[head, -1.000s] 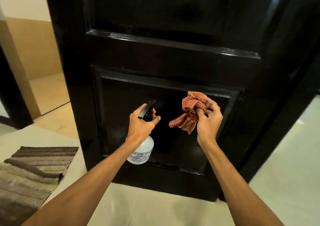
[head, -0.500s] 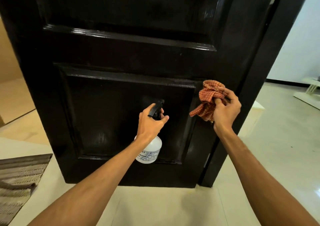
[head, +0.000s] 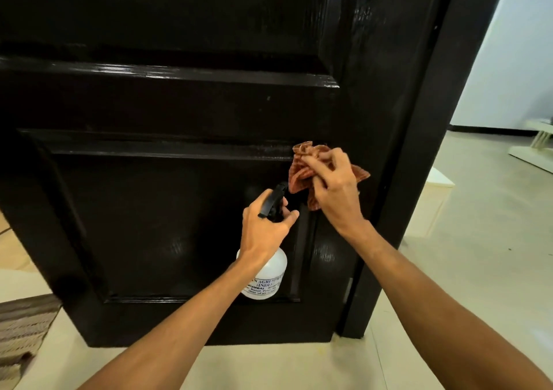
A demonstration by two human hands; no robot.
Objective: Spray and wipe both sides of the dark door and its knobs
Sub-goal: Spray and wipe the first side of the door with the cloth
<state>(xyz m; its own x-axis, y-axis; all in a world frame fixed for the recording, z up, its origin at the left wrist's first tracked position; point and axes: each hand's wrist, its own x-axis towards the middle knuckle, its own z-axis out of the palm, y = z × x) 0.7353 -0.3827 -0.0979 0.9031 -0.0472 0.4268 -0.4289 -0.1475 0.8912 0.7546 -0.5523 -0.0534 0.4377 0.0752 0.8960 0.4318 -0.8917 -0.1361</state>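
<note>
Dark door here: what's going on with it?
A person is cleaning the dark door. Their right hand holds a bunched orange checked cloth at the top right corner of the lower panel. Their left hand holds a white spray bottle by its black trigger head, close to the door.

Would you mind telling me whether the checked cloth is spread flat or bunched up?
Bunched up: the right hand grips the cloth crumpled, corners dangling.

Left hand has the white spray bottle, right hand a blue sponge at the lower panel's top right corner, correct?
Not a blue sponge: the head view shows the right hand gripping a crumpled orange checked cloth at that corner of the door. The left hand does hold the white spray bottle.
</note>
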